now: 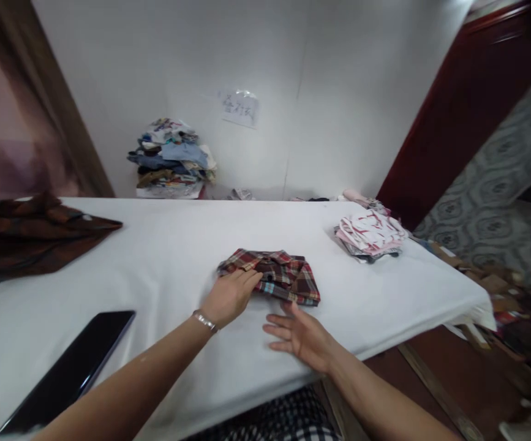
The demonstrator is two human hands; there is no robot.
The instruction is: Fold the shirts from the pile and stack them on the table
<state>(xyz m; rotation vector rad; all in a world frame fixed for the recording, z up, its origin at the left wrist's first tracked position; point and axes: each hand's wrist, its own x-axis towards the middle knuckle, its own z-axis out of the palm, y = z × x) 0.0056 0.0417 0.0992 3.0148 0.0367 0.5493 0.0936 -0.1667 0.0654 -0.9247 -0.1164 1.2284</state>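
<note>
A folded plaid shirt (299, 278) in red, brown and cream, with a light-blue stripe at its front edge, lies on the white-covered table (192, 239). My left hand (233, 295), with a bracelet at the wrist, is closed on the shirt's left front part, its fingers over the fabric. Just in front of the shirt's near edge, my right hand (299, 335) is open with its fingers apart, holding nothing. Whether its thumb touches the cloth I cannot tell.
A dark phone-like slab (70, 367) lies at the front left. Brown plaid cloth (30, 239) spreads over the left side. Folded clothes (370, 233) form a stack on the right. A taller clothes pile (173, 156) stands behind the table, beside a paper sign (240, 109).
</note>
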